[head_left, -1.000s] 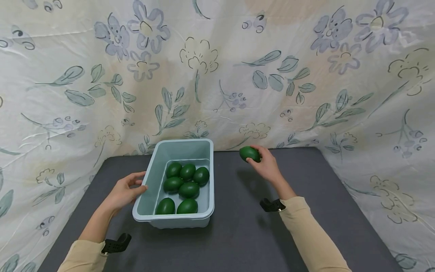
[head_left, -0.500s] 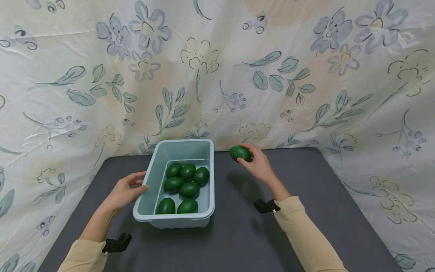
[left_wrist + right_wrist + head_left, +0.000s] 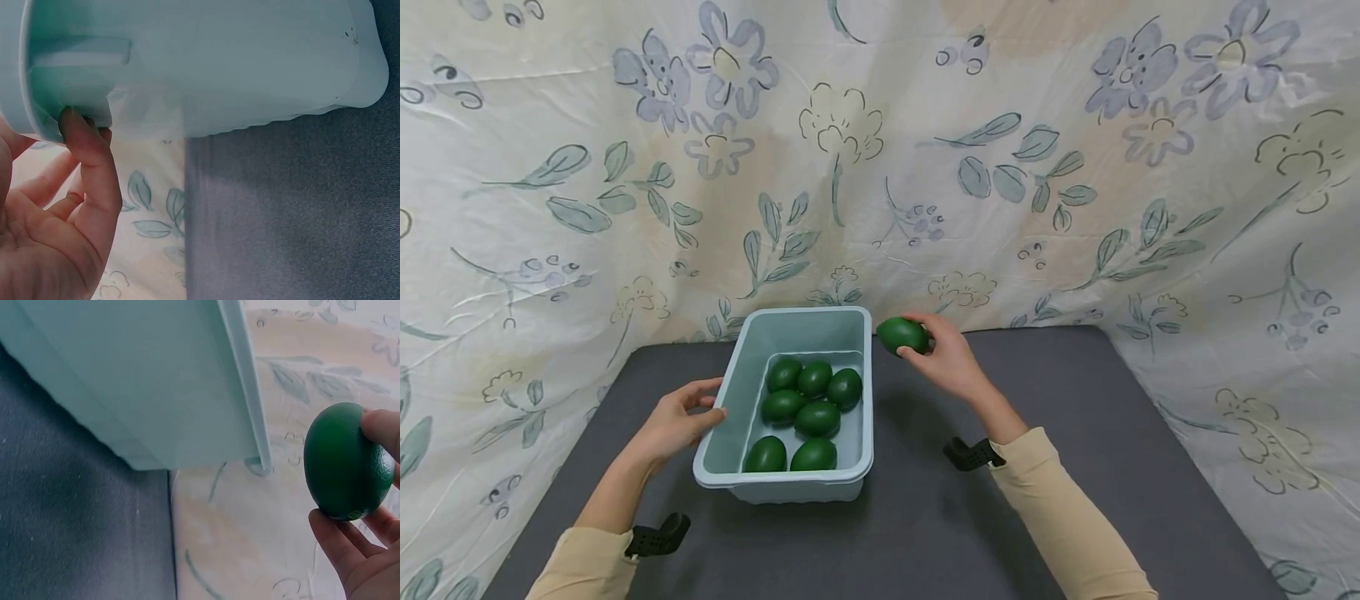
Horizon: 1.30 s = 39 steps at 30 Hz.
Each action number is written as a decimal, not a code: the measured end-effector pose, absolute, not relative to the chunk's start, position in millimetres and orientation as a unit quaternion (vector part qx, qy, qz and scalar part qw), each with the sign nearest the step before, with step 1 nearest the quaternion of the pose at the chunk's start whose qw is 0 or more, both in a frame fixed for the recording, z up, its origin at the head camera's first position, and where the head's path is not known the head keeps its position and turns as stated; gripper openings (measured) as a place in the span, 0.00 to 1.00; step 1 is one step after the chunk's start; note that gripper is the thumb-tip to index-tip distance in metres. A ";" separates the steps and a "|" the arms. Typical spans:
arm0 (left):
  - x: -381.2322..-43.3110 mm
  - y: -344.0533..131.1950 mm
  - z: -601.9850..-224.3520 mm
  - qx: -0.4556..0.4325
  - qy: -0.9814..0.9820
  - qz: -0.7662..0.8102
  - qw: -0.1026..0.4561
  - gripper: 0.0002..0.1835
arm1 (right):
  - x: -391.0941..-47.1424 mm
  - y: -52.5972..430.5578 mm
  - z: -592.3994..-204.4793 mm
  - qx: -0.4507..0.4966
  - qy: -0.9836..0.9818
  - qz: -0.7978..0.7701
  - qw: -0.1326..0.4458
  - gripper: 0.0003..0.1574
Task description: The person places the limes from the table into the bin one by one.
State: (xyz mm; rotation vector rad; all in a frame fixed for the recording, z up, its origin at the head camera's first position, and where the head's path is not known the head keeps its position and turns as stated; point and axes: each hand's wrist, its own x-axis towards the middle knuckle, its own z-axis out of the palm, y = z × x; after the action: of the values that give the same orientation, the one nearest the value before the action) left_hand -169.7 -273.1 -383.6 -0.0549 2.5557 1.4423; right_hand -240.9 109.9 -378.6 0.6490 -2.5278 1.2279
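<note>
My left hand (image 3: 674, 423) holds the left rim of a pale blue-green plastic bin (image 3: 868, 400), thumb over the edge. In the left wrist view, its fingers (image 3: 94, 165) curl under that rim. Several dark green avocados (image 3: 817, 419) lie on the bin's floor, with a bare stretch at the far end. My right hand (image 3: 946, 357) grips one more avocado (image 3: 901, 335) between thumb and fingers, in the air just right of the bin's far right corner. The right wrist view shows this avocado (image 3: 347, 462) whole and apart from the bin's wall (image 3: 156, 381).
The bin stands on a dark grey table (image 3: 910, 533). A floral cloth (image 3: 880, 208) hangs behind the table and along its sides. Black straps (image 3: 658, 536) sit on both wrists.
My right hand has moved left with the avocado, from over the table to beside the bin's far right corner. The left hand and the bin have stayed practically still.
</note>
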 end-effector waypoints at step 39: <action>-169.2 -274.0 -383.7 -0.015 0.866 0.490 0.101 0.33 | -232.2 30.5 -343.8 0.319 -0.846 0.421 0.071 0.31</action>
State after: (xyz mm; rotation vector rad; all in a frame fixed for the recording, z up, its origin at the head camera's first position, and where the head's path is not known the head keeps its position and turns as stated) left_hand -169.2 -274.0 -383.7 -0.0452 2.5590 1.4464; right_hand -232.2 30.5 -343.8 0.9584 -2.5457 1.2656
